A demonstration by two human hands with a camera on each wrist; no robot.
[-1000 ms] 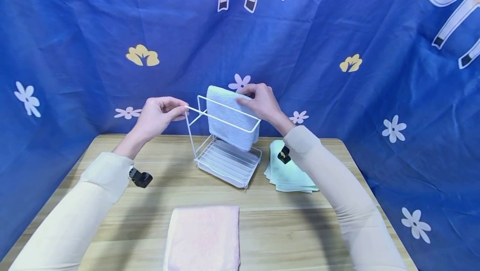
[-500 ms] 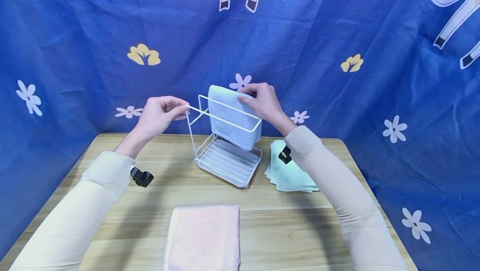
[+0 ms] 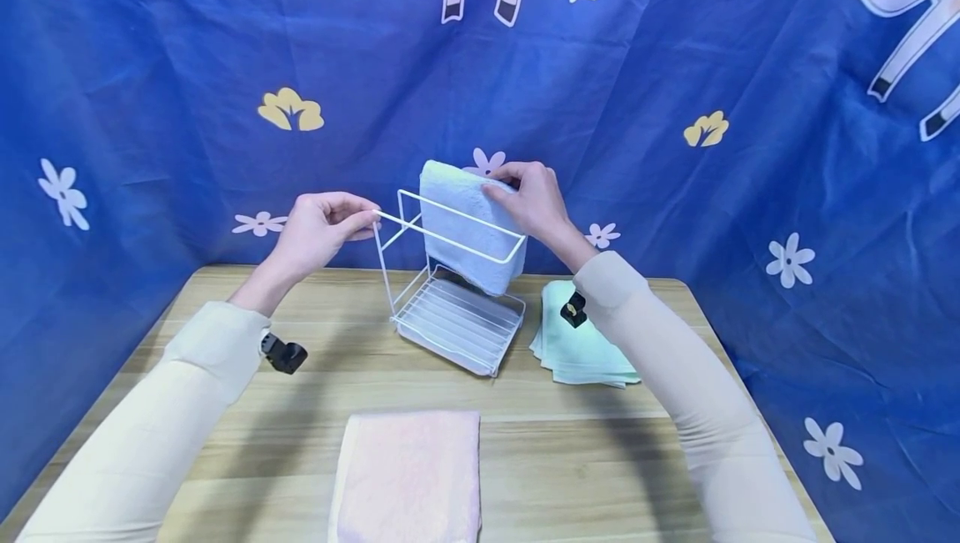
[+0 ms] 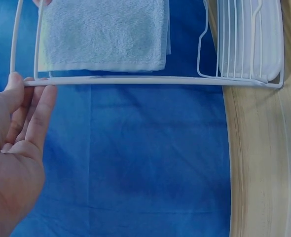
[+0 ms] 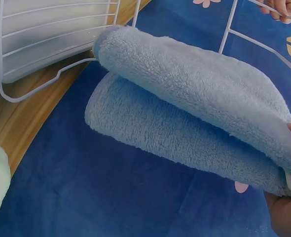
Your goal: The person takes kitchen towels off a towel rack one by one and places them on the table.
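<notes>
A white wire rack (image 4: pixel 135 80) stands tilted at the back of the table, with a shallow tray (image 3: pixel 442 349) at its base. The left hand (image 3: pixel 327 224) pinches the upper left corner of its frame between thumb and fingers. Over the rear top bar hangs a folded light blue towel (image 3: pixel 465 234), its lower edge above the tray. My right hand (image 3: pixel 529 199) pinches the towel near its top right. In the right wrist view the towel's two layers (image 5: pixel 185 84) part around the bar; most of that hand is out of frame.
A stack of mint green cloths (image 3: pixel 581 351) lies right of the rack, below the right forearm. Nearer on the wooden table (image 3: pixel 570 468) is a folded pink towel (image 3: pixel 408 472). A blue printed curtain (image 3: pixel 187 67) hangs behind the table.
My right hand has moved slightly up and right, and the blue towel has risen a little with it. The left hand keeps its hold on the rack's corner.
</notes>
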